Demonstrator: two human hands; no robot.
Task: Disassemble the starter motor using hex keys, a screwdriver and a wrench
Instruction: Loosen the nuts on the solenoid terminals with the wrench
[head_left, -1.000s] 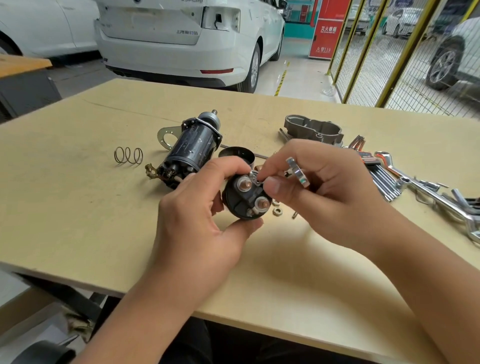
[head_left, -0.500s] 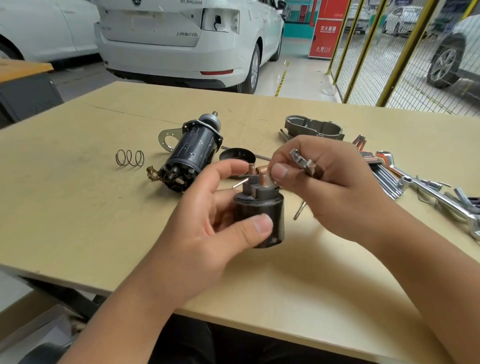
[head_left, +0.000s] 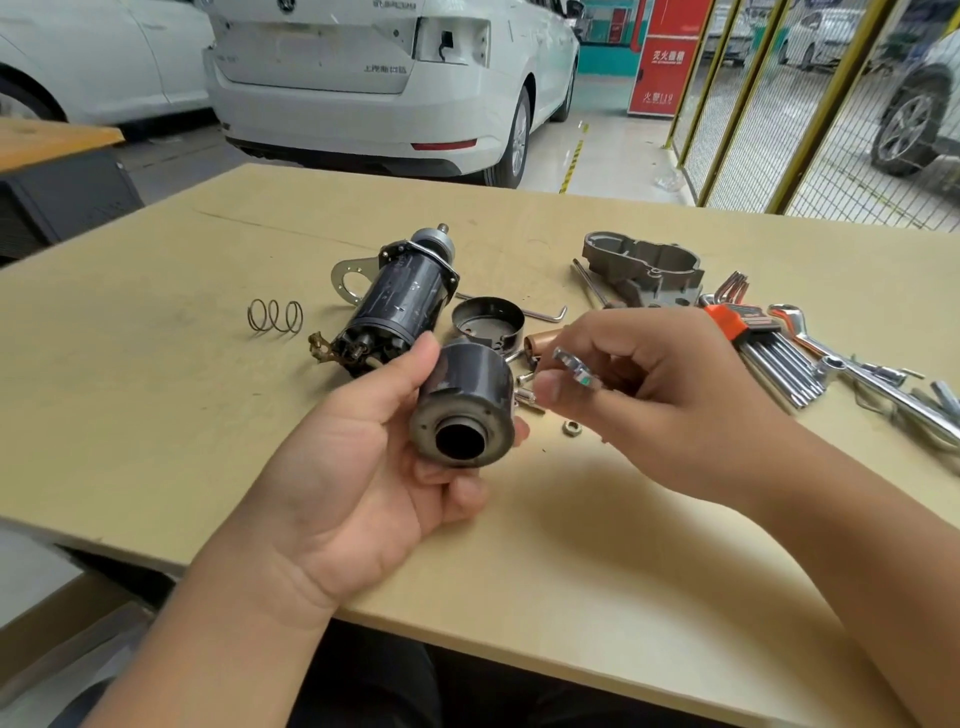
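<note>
**A:** Where are you in the job?

**B:** You're on the solenoid. Your left hand has it lifted clear of the table, thumb over the top and fingers curled beneath, with the open bore turned toward you. The terminal end faces away, so I can't tell from here what remains fastened on it.

**A:** And the other hand?

**B:** Your right hand is clenched around a small wrench, its open end poking out between thumb and forefinger, just beside the solenoid's far end. Whether the fingertips also pinch a stud there is hidden.

**A:** So which step is this?

**B:** I'd judge you're clearing the terminal hardware off the solenoid. One nut lies loose on the table just below your right hand (a fair hint that some of it is already off). The motor body lies well behind, with the end cap beside it, and the spring sits off to the left.

**A:** What does the next move need?

**B:** Turn the terminal end back where you can see it, hold the body firmly so it can't rotate, and seat the wrench square on the nut before you pull. If screws hold the cap instead, the hex key set is near your right hand.
</note>
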